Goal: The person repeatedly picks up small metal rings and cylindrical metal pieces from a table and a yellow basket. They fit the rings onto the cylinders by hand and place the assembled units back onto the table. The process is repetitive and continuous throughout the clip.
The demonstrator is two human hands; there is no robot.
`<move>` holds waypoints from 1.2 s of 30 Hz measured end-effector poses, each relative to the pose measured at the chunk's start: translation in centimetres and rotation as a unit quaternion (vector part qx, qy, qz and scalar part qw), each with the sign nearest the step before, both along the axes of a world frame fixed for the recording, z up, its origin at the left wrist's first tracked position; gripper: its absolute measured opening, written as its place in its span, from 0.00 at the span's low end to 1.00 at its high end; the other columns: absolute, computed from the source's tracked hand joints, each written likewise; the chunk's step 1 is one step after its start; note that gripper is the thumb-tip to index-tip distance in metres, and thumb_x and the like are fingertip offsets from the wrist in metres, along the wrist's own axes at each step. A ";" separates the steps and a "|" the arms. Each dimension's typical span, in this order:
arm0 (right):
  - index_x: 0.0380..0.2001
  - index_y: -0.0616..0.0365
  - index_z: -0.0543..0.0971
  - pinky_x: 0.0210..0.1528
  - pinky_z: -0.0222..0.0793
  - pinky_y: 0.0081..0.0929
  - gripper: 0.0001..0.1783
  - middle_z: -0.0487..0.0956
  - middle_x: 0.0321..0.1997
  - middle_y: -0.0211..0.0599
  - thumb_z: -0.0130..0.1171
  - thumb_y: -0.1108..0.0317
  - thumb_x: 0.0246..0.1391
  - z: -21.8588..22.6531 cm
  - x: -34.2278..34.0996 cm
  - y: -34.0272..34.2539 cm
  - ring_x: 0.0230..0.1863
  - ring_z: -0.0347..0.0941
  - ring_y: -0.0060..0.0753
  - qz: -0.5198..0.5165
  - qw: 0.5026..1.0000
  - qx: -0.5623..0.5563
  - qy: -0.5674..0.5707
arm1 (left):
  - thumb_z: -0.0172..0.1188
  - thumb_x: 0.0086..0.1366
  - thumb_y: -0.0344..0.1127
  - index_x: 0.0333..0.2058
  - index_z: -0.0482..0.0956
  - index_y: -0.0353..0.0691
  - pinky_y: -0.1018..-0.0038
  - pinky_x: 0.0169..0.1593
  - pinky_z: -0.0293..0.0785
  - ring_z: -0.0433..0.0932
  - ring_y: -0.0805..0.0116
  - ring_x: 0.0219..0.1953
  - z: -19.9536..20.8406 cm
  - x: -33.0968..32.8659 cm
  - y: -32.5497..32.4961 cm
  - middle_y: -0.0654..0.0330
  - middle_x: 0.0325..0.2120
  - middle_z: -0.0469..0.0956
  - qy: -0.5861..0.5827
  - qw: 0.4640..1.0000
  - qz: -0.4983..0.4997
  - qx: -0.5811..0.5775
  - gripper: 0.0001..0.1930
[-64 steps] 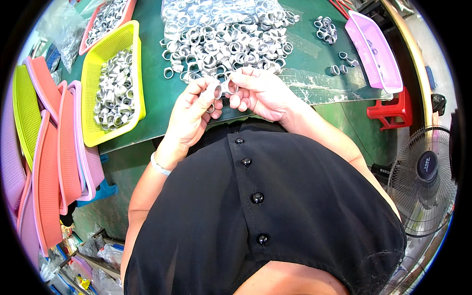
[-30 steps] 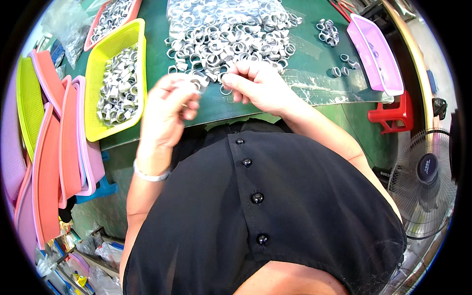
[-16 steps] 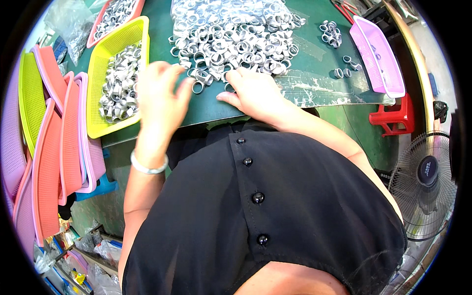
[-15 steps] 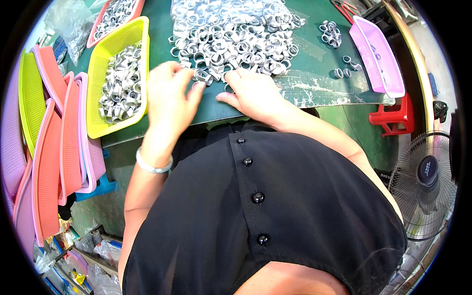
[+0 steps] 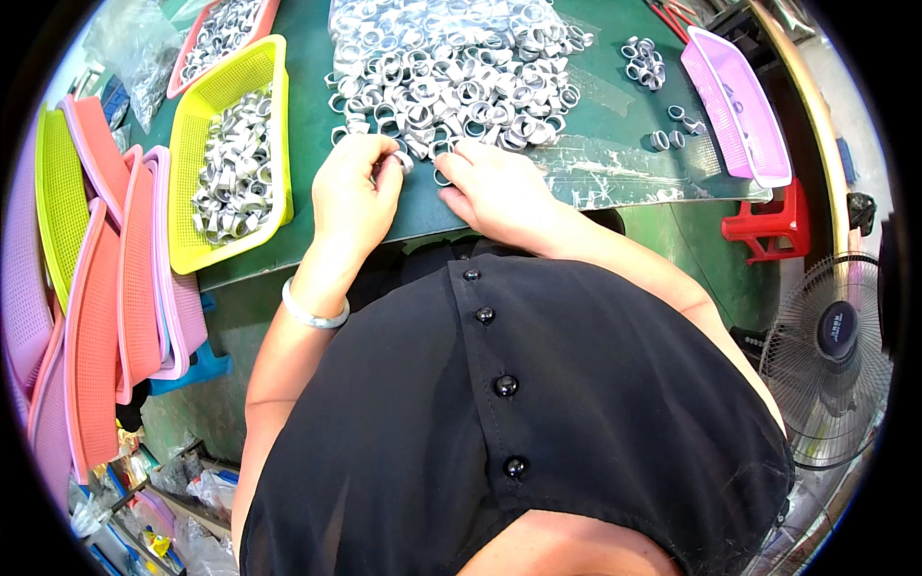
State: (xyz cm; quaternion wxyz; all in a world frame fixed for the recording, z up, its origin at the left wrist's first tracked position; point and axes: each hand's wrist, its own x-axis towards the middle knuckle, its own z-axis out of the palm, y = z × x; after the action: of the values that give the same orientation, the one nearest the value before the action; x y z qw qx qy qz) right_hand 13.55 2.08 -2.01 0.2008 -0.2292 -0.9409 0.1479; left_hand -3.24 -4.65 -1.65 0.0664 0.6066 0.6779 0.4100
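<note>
While both hands work at the near edge of a green desk (image 5: 309,86), the left hand (image 5: 355,192) has its grip closed on a small grey ring (image 5: 405,162), pinched between thumb and fingers. It is just in front of a broad pile of similar rings (image 5: 461,96); clear plastic (image 5: 432,27) covers the pile's far part. The right hand (image 5: 504,192) lies palm down with its fingers bent at the pile's near edge. A second ring (image 5: 440,177) shows at its fingertips, but I cannot tell whether that grip is pinching the ring or only touching it. To the left stands a yellow-green basket (image 5: 187,134) holding many more rings. To the right, a few loose rings (image 5: 677,141) lie near a pale purple basket (image 5: 764,134). Stacked baskets (image 5: 91,355) in several colours lean at far left; a fan (image 5: 837,329) stands at far right. The person wears a black buttoned top (image 5: 403,384) and a pale bracelet (image 5: 309,318) on the left wrist.
</note>
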 end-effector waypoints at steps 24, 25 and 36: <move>0.30 0.59 0.71 0.30 0.67 0.32 0.15 0.70 0.28 0.38 0.59 0.61 0.42 -0.5 -0.4 0.0 0.30 0.71 0.41 0.044 0.999 -0.011 -0.024 | 0.54 0.59 0.29 0.45 0.68 0.33 0.85 0.34 0.67 0.71 0.77 0.29 -1.1 0.0 -2.8 0.60 0.32 0.73 -0.665 0.716 -0.116 -0.179 0.15; 0.31 0.59 0.71 0.30 0.67 0.31 0.14 0.70 0.29 0.37 0.59 0.62 0.42 -0.5 -0.3 0.1 0.29 0.71 0.40 0.040 0.999 -0.024 -0.013 | 0.54 0.59 0.29 0.45 0.68 0.34 0.85 0.33 0.66 0.71 0.77 0.29 -1.0 0.1 -2.8 0.61 0.32 0.72 -0.673 0.708 -0.119 -0.175 0.15; 0.41 0.59 0.69 0.25 0.63 0.14 0.15 0.72 0.28 0.26 0.55 0.72 0.49 -1.5 0.3 0.8 0.25 0.66 0.13 0.062 0.857 -0.478 0.183 | 0.53 0.60 0.29 0.42 0.69 0.36 0.85 0.33 0.67 0.71 0.77 0.29 -1.3 1.0 -2.5 0.62 0.31 0.73 -0.668 0.717 -0.144 -0.140 0.11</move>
State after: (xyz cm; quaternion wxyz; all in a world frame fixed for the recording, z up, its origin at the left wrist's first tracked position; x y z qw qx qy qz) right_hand 13.86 2.87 -3.48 0.2254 -0.2074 -0.7131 0.6306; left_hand -2.25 -7.19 -2.99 0.6439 0.2494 0.4115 0.5948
